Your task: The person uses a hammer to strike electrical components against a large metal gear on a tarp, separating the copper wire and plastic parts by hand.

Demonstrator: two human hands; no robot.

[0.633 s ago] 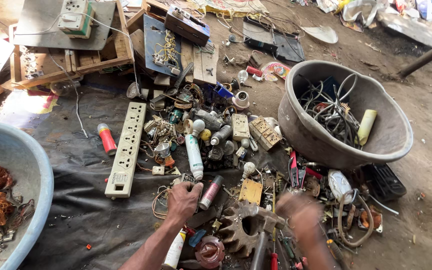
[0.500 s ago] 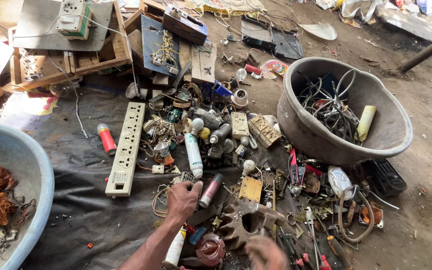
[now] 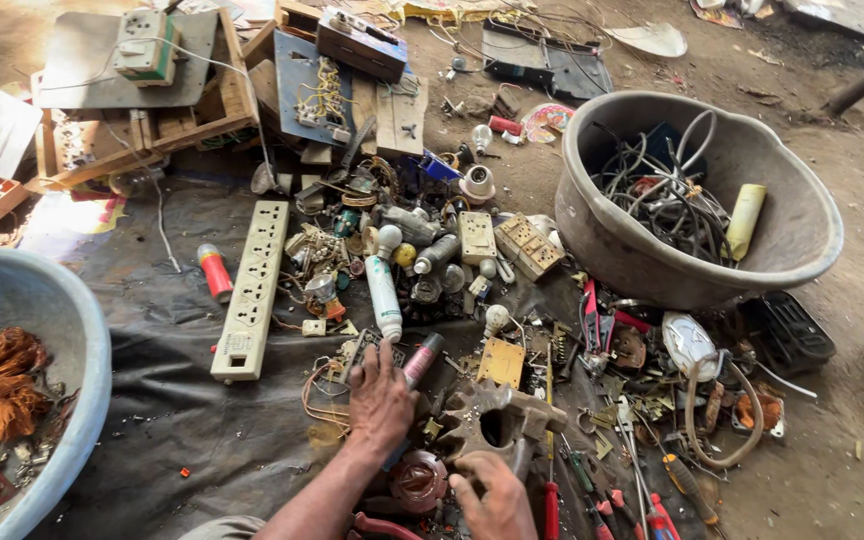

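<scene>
Fingers: your left hand [image 3: 380,392] lies palm down with its fingers [image 3: 364,358] spread flat over a small circuit board [image 3: 352,352] and loose wires [image 3: 320,392]; it grips nothing that you can see.
Right fingers: your right hand [image 3: 494,500] curls its fingers [image 3: 467,492] against the lower edge of the metal casting [image 3: 497,425]; whether they are closed around it cannot be told.
Casting: grey, toothed like a gear housing, with a dark hole in its middle; it lies on the black sheet [image 3: 192,420] between your two hands, touching the right one.
Beside left hand: a slim tube with a red cap [image 3: 420,360] lies just right of your knuckles, tilted; a copper coil [image 3: 418,480] sits near your wrist.
Ahead of you: a white tube [image 3: 384,295] and a long power strip [image 3: 250,290] lie on the sheet, well apart from your hands, among bulbs and switch plates.
Right side: a grey tub [image 3: 812,235] holds tangled cables [image 3: 667,205] and a yellow cylinder [image 3: 746,220].
Left side: a blue basin [image 3: 72,330] holds copper wire bundles [image 3: 7,385].
Near right hand: screwdrivers [image 3: 552,500] with red handles lie just beside it.
</scene>
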